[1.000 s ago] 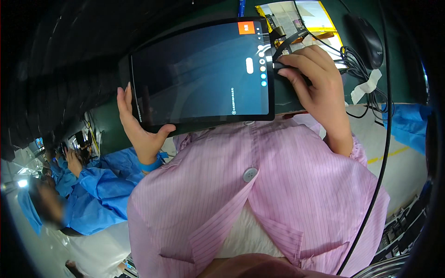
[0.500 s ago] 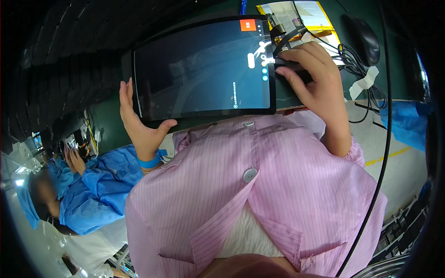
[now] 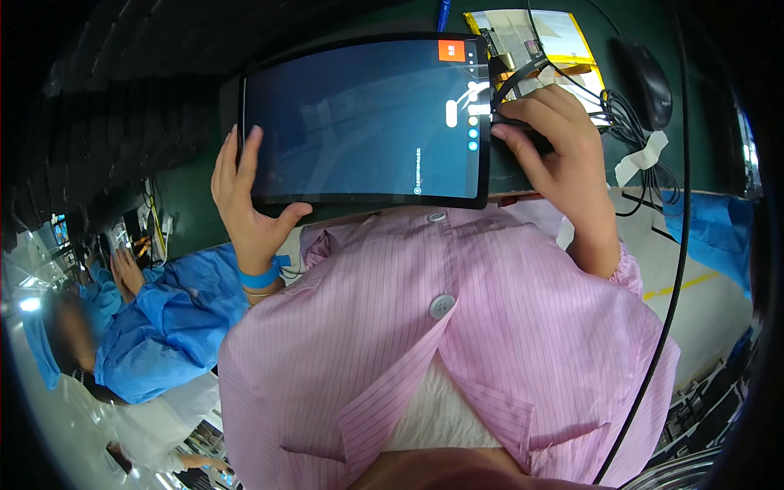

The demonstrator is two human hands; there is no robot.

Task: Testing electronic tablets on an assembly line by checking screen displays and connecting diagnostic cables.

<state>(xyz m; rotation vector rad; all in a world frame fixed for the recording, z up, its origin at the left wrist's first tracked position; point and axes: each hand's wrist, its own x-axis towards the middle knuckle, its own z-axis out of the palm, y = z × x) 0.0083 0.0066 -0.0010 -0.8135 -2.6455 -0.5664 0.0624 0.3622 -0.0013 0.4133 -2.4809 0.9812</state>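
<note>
A black-framed tablet (image 3: 359,122) with a lit dark-blue screen lies sideways in front of me. An orange-red block shows at its upper right corner. My left hand (image 3: 251,192) steadies the lower left corner, its index finger over the front edge and the other fingers along the side. Its thumb stretches out by the lower edge, and a blue band circles the wrist. At the right edge, my right hand (image 3: 555,135) pinches a black cable plug against the tablet. The fingers hide most of the plug, so I cannot tell how deep it sits.
Beyond my right hand lie a yellow-edged flat battery pack (image 3: 563,41), a black mouse (image 3: 649,86) and coiled black cables (image 3: 625,114) with a white tag (image 3: 641,159). A black cable (image 3: 684,204) hangs down the right. Dark stacked trays stand left; a person in blue (image 3: 167,314) sits there.
The tablet has shifted slightly right and down in view. My left index finger has come over the tablet's front edge. My right hand keeps its pinch at the right edge.
</note>
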